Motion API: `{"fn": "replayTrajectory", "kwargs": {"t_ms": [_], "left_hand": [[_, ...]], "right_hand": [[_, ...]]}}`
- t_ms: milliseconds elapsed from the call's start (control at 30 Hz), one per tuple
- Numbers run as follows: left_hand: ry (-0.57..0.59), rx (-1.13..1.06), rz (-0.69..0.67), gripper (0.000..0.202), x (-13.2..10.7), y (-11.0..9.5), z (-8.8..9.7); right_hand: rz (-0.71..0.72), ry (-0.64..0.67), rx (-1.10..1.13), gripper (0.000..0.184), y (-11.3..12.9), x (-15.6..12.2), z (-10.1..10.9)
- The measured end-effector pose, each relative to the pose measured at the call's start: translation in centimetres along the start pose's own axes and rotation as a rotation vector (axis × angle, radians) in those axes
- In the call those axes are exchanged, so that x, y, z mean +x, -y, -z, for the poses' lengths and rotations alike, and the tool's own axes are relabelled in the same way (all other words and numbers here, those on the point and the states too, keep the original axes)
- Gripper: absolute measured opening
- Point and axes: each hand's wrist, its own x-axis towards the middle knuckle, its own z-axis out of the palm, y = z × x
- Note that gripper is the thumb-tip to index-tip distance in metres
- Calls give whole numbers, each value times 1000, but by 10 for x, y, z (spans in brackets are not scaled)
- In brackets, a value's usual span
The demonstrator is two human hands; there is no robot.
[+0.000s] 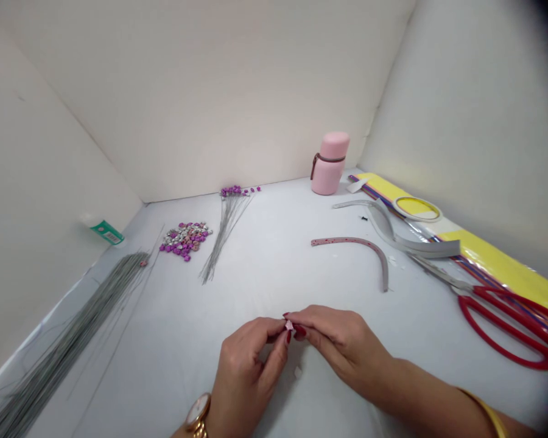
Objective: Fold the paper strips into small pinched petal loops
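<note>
My left hand (246,365) and my right hand (335,340) meet low in the middle of the white table. Their fingertips pinch together on a tiny pink bead (289,325) held between them. A thin wire may run from it, but I cannot make one out. A small white scrap (298,371) lies on the table just under the hands. My left wrist wears a watch (197,412) and my right wrist a gold bangle (488,412).
A thick bundle of thin wires (59,353) lies at the left, a heap of purple and silver beads (185,237) and several beaded wires (228,225) behind. A pink bottle (329,163), hairbands (365,252), tape roll (416,208), yellow sheets (497,258) and red scissors (511,325) sit right.
</note>
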Motion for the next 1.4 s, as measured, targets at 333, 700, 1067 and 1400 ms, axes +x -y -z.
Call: {"fn": "replayTrajectory", "kwargs": {"t_ms": [333,700,1067,1400], "left_hand": [[-2,9,49,15,-2,-3,0],[-44,26,22,11,0,-3,-1],[-34,74,58,9,1,-4,-2],[110,-436,369,12,3,1,-4]], "right_hand": [[-72,-64,-18,17,2,-1,-2],[-55,29,-39,19,3,1,-1],[-15,17,-101,18,3,1,-4],[-224,-12,239,19,2,2,-4]]}}
